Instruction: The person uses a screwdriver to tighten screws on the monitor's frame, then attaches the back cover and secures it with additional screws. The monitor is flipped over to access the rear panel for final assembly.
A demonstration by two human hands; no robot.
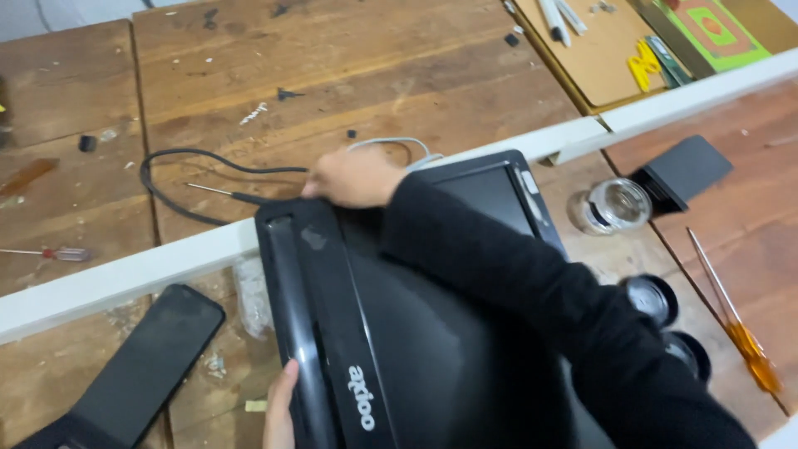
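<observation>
Laptop [399, 333], black and closed, lies on our wooden worktop [332, 75] across a white bar [125, 278]. Our left hand [280, 411] steadies its near edge, fingers pressing flat; our right hand [353, 177] closes on the far edge beside a thin screwdriver [220, 193].

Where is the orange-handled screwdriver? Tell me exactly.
In the head view, the orange-handled screwdriver lies on the wooden table at the far right, beside two black round caps and below the glass jar.

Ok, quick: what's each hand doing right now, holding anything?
Left hand: fingers on the near edge of the black laptop, steadying it.
Right hand: closed on the laptop's far edge, by the black cable.
</observation>
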